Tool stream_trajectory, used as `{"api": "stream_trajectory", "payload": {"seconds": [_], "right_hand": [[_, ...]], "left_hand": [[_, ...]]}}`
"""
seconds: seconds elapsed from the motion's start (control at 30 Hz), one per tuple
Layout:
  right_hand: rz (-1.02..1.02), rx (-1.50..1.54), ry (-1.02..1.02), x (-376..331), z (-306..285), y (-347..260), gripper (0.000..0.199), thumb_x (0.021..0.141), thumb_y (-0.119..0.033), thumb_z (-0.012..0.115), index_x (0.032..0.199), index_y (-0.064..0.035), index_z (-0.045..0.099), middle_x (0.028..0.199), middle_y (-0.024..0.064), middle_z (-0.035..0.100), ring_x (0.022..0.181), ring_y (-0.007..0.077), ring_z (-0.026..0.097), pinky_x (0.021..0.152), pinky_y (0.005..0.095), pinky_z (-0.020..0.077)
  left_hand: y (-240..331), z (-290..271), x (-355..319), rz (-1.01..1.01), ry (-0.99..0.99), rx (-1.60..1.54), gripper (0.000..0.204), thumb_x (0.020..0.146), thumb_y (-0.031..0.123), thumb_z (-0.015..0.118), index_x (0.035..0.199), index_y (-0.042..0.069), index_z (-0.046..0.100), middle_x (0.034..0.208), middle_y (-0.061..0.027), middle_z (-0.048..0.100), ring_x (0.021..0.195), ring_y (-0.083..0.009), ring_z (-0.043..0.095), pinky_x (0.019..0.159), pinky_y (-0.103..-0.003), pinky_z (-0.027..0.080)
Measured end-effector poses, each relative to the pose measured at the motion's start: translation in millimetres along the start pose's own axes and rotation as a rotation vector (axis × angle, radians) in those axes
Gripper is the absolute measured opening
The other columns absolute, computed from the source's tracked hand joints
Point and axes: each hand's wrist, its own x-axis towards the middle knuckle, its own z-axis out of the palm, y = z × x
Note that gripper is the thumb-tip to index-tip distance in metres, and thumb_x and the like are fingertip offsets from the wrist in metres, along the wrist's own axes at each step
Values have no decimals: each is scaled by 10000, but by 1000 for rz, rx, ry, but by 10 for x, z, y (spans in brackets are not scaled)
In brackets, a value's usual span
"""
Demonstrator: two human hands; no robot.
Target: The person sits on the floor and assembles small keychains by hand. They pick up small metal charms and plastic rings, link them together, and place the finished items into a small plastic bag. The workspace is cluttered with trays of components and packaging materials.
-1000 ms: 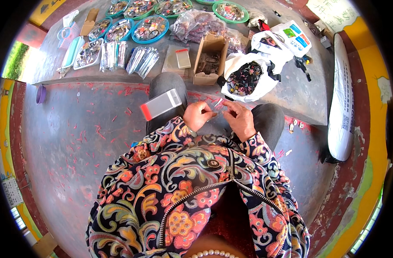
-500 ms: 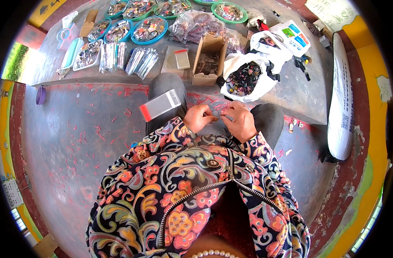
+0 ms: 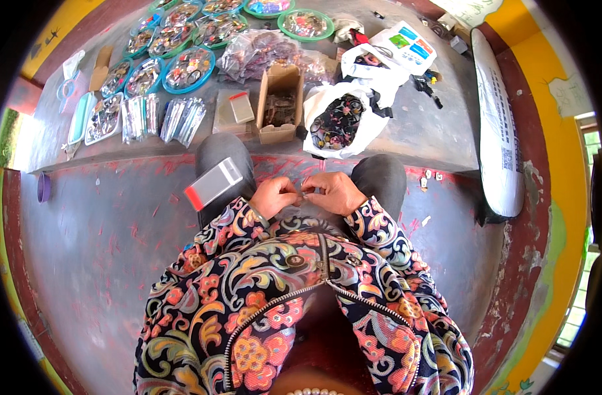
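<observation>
Both hands meet in front of my lap, fingertips almost touching. My left hand (image 3: 275,197) is closed, thumb against the curled fingers. Its fellow, my right hand (image 3: 336,193), is closed in a pinch, facing it. Whatever lies between the fingertips is too small to make out. On my left thigh rests a stack of clear plastic bags (image 3: 213,184) with a red strip at one end. Beyond my right knee stands a white plastic bag (image 3: 372,123) full of small dark and coloured items (image 3: 341,122).
A raised concrete ledge (image 3: 446,141) runs across ahead. On it are an open cardboard box (image 3: 279,136), round trays (image 3: 188,70) of small packed items, bundles of clear packets (image 3: 182,120) and a plastic bag heap (image 3: 258,56). A long white wrapped bundle (image 3: 498,131) stands at right. Red scraps litter the floor.
The view has shifted, so the ledge things, my knees and my hands appear further left. My hands stay together in a pinch, with the fingertips slightly closer.
</observation>
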Motion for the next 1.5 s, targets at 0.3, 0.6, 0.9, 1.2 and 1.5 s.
{"api": "stream_trajectory", "payload": {"seconds": [0.3,0.6,0.9,1.2,1.5], "right_hand": [[326,192,303,-3,83,22,114,689,-146,627,728,-40,641,666,113,610,595,188,598,555,281,454],[487,552,102,-7,-59,-15,123,720,-105,640,763,10,634,621,34,594,480,94,511,428,235,404],[461,521,-93,-51,-69,56,145,746,-123,630,837,-16,662,584,17,565,393,54,420,355,201,324],[440,536,-121,-63,-73,65,191,771,-186,612,793,-3,662,516,25,536,372,58,418,339,206,333],[502,680,-30,-78,-56,40,177,765,-168,616,796,-1,664,560,21,565,404,66,440,364,201,308]], "left_hand": [[83,8,-47,-27,-219,-395,322,827,59,522,1138,3,462,991,-61,583,923,-147,557,764,-254,435],[83,-32,-37,-71,-231,-210,341,839,85,498,1166,-1,462,963,-67,599,882,-124,572,705,-241,453],[117,-9,-59,36,-282,-18,364,859,85,442,1220,38,418,1010,-45,558,925,-114,527,768,-255,429],[25,-8,-49,131,-326,62,382,855,50,444,1234,29,401,987,-56,560,893,-97,519,774,-245,425],[53,-22,-67,195,-203,103,391,868,47,433,1249,-4,362,1054,-84,554,907,-98,520,783,-233,429]]}}
